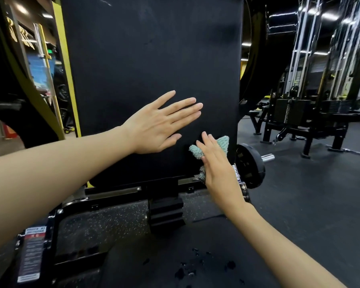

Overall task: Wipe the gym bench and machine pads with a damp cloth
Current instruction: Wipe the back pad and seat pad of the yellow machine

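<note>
A tall black back pad [150, 65] stands upright in front of me, filling the upper middle of the view. My left hand [160, 123] lies flat on its lower part with straight, spread fingers. Lower right on the same pad, my right hand [214, 161] presses a pale green cloth [223, 142] against the surface with straight fingers. Parts of the cloth stick out above, to the left and below the hand. The black seat pad [175, 256] lies at the bottom of the view with several wet spots on it.
The machine's black steel frame [112, 196] runs under the pad, with a warning label [30, 256] at the lower left. A weight plate on a bar [250, 165] sits just right of the pad. Racks and cable machines [312, 100] stand at the back right on dark rubber floor.
</note>
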The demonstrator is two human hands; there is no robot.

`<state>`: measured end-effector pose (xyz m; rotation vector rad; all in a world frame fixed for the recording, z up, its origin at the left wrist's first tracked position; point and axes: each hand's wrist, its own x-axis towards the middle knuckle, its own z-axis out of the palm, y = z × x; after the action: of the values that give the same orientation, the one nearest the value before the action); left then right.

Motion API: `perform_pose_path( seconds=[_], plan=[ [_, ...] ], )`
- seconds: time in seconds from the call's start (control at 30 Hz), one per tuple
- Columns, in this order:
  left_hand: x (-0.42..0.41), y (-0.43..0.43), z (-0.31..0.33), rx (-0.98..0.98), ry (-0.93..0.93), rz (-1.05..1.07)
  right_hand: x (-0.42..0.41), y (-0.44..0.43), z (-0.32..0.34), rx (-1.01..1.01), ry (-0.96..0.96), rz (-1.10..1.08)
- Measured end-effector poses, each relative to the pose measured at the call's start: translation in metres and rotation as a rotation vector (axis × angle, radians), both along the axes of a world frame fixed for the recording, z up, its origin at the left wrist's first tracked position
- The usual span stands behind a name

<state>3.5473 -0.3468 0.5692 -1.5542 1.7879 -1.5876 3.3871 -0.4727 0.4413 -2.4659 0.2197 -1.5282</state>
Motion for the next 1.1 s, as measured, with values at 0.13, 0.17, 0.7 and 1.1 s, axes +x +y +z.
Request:
perform_pose_path(
  seconds=[0.13, 0.17, 0.7, 1.1],
  plan=[
    [-0.001, 0.016, -0.024, 0.027, 0.056, 0.019, -0.012, 0.016, 0.003, 0.196, -0.024, 0.114],
    [-0.001, 0.021, -0.031, 0.042, 0.078, 0.017, -0.015, 0.020, 0.004, 0.243, -0.023, 0.129],
    [-0.044, 0.055, -0.094, -0.039, 1.107, -0.287, -0.031, 0.037, 0.023, 0.508, 0.237, 0.423],
    [-0.064, 0.056, -0.064, -0.199, 1.698, -0.388, -0.028, 0.031, 0.057, 0.682, 0.520, 0.571]
  ],
)
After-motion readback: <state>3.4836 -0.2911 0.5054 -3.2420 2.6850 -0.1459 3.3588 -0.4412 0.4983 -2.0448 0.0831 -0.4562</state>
